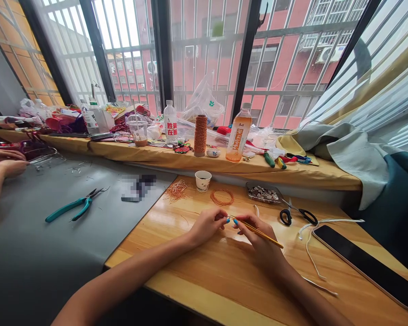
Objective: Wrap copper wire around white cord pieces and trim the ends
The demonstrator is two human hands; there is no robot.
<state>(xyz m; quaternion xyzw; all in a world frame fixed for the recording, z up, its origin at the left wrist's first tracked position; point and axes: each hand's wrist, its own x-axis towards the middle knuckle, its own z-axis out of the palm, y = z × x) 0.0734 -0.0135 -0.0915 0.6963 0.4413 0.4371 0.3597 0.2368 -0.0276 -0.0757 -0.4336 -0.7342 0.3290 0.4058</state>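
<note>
My left hand [211,223] is closed in a pinch over the wooden table, its thumb and fingertips on a tiny pale piece [228,217] too small to name. My right hand [258,233] grips a slim golden-yellow pointed tool [267,237] like a pen. Its fine tip meets the tiny piece between my two hands. Just beyond them lie a coil of thin orange-brown cord [222,197] and a loose heap of short cord bits [177,191]. A paper cup [203,181] with something dark inside stands behind the hands.
Right of my hands are a clear tray [264,193] of small brown-and-white pieces, black-handled scissors [286,217], white cords [313,258] and a phone [363,262]. Teal pliers [68,209] lie on the grey table at left, near another person's hands [8,164]. Bottles [238,133] line the sill.
</note>
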